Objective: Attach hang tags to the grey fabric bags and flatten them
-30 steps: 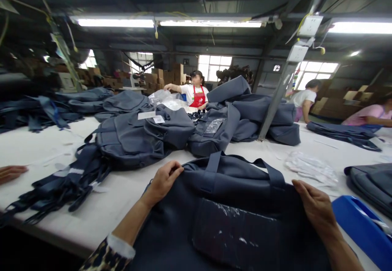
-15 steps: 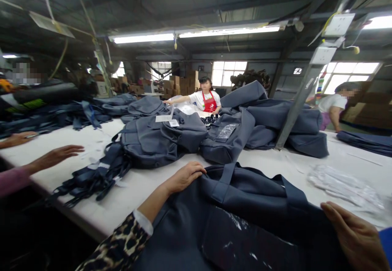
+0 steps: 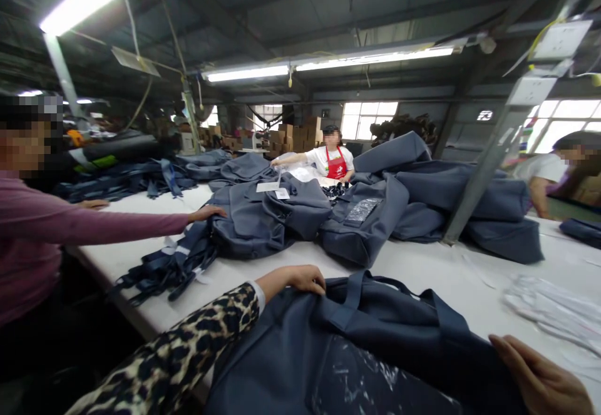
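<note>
A dark navy duffel bag (image 3: 291,333) with two webbing handles lies before me on the white table. Clear plastic film covers a panel (image 3: 375,377) on its front. My left hand (image 3: 303,279), coming out of a leopard-print sleeve, is closed over the bag's upper left edge beside one handle. At the upper right edge, my right hand (image 3: 539,371) pinches the fabric, thumb and fingers together. The bag's lower part runs out of view. Just beyond it sit a backpack (image 3: 248,221) with paper tags and another navy bag (image 3: 361,215) with a film-covered panel.
To the left, a co-worker's hand (image 3: 206,213) touches the backpack near a heap of straps (image 3: 173,265). Clear plastic bags (image 3: 549,308) lie on the right. A metal post (image 3: 483,158) rises by stacked navy bags (image 3: 469,189). Another person (image 3: 335,161) is across the table.
The view has swung left, bringing more of the left co-worker into sight. That co-worker's hand has reached right to the backpack. Both my hands keep hold of the duffel bag.
</note>
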Demonstrator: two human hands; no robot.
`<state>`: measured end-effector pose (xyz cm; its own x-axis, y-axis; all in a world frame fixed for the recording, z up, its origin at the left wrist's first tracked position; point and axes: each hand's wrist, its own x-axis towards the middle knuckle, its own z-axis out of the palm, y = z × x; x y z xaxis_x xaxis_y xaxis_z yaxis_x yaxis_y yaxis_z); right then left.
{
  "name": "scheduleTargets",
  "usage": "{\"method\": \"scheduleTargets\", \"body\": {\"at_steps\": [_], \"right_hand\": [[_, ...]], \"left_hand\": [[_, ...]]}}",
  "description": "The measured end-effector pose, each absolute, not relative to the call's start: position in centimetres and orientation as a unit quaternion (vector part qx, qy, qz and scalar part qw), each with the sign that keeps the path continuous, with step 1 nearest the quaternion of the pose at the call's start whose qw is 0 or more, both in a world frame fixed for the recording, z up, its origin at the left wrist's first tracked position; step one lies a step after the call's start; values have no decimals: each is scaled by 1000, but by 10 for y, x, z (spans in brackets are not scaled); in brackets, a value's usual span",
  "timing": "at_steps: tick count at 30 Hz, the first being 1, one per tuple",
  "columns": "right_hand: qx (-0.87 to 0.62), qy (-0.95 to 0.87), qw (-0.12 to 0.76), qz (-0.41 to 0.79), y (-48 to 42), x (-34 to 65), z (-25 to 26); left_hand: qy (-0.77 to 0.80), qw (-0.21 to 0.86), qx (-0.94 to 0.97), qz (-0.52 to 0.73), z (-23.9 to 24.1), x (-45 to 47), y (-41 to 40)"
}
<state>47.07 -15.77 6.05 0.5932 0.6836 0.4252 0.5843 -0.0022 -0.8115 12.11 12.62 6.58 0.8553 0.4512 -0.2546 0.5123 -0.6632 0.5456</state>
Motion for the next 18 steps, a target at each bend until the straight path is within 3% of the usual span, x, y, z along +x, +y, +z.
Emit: {"method": "scheduleTargets", "body": {"at_steps": [10,18], "right_hand": [[-699,-516,492,60,-154,442,75],[-711,-536,453,45,-171,456,91]], "left_hand": [[273,291,911,-104,69,112,113],[286,453,833,139,145,56,77]]}}
